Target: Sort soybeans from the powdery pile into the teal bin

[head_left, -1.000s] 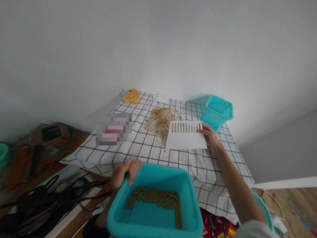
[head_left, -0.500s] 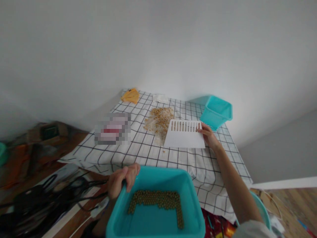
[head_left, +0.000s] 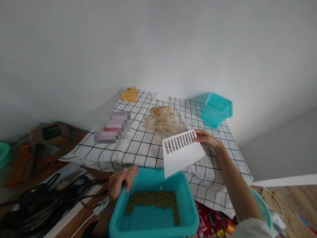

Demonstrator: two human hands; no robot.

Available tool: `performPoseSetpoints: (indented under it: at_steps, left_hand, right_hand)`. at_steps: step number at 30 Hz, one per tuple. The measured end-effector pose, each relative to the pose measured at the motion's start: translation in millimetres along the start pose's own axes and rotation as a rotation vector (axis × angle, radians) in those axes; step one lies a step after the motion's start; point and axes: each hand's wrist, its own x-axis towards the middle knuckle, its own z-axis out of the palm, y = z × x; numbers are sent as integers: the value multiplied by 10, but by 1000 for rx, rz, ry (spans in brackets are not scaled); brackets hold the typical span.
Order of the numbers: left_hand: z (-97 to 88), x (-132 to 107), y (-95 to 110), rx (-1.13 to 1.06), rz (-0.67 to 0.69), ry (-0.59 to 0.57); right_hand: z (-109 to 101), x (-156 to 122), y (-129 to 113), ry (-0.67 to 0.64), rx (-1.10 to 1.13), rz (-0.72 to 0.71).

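Note:
My right hand (head_left: 206,138) pinches the slotted top corner of a white plastic scraper (head_left: 182,152), held tilted in the air with its lower corner over the near teal tub (head_left: 190,206). My left hand (head_left: 122,181) grips that tub's left rim, fingers curled inside. Yellow-green beans (head_left: 155,200) lie along the tub's bottom, and one bean (head_left: 160,188) is falling just above them. A pile of beans mixed with white grains (head_left: 160,118) lies on the checked cloth (head_left: 138,148) beyond the scraper.
A second teal tub (head_left: 217,110) stands at the cloth's far right corner. An orange rag (head_left: 129,95) and a white scrap (head_left: 160,96) lie at the far edge. A blurred-out patch (head_left: 112,127) sits left. Black cables (head_left: 44,198) and clutter cover the floor at left.
My right hand lifted the scraper off the cloth beside the pile, brought it toward me and tilted it over the near tub. A bean drops into the tub. My left hand stayed on the rim.

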Motion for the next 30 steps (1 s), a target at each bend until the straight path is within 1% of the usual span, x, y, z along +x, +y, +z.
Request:
performPoseSetpoints:
  at_steps: [2, 4, 7, 9, 11, 14, 17, 20, 23, 25, 28, 30]
  left_hand:
    - [10, 3, 10, 6, -3, -15]
    - [16, 8, 36, 14, -19, -34]
    - [18, 40, 91, -16, -20, -21]
    - [14, 86, 121, -45, -18, -25]
    - [12, 147, 137, -71, -11, -31]
    - [30, 235, 134, -77, -9, 9]
    - [58, 285, 116, -22, -61, 78]
    - [57, 305, 97, -5, -110, 88]
    - [37, 322, 93, -31, -115, 60]
    - [37, 338, 106, -32, -126, 52]
    - [73, 369, 149, -43, -125, 80]
    - [112, 395, 185, -61, -99, 74]
  right_hand:
    - [-9, 6, 7, 51, 41, -21]
    - [-37, 30, 12, 173, 91, -85]
    - [-94, 72, 12, 365, 128, -182]
    - [-121, 88, 15, 443, 126, -200]
    - [-126, 94, 26, 457, 109, -189]
    - [-91, 101, 45, 380, 52, -157]
    - [-35, 112, 42, 291, -25, -126]
    - [2, 122, 24, 280, -100, -139]
    - [7, 139, 28, 346, -159, -184]
    - [-4, 157, 51, 412, -155, -214]
    - [-37, 180, 87, 528, -71, -233]
    - [-64, 183, 93, 615, 0, -232]
